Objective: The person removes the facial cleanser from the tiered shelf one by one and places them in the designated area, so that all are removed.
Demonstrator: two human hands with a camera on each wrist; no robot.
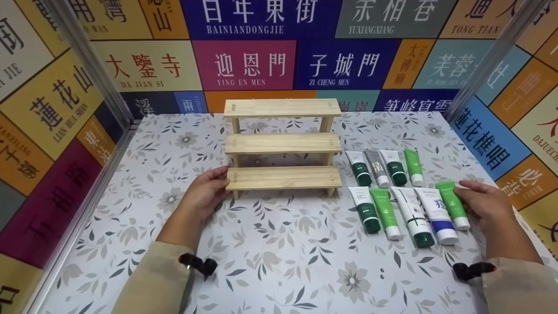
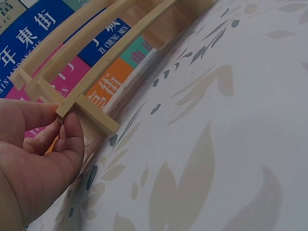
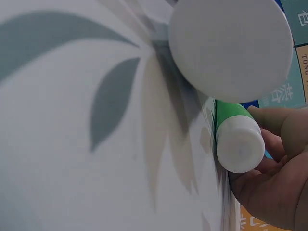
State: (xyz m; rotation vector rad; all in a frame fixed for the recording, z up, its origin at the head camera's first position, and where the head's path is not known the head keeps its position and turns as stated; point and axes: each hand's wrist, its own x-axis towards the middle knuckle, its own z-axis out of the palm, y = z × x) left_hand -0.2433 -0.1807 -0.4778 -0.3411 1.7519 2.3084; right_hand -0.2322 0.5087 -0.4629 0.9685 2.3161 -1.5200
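Note:
A three-tier wooden step shelf stands on the table. My left hand is at the left end of its lowest board; in the left wrist view the thumb and fingers pinch that board's corner. To the right lie several squeeze tubes in two rows. My right hand is beside the rightmost green tube of the front row, fingertips right at its upper side. In the right wrist view this tube's white cap faces the camera, with the loosely bent fingers alongside.
Next to that tube lie a white tube with a blue band and a white tube with a dark green cap. The back row includes a grey tube. Lettered panels wall the patterned tabletop at the back and sides.

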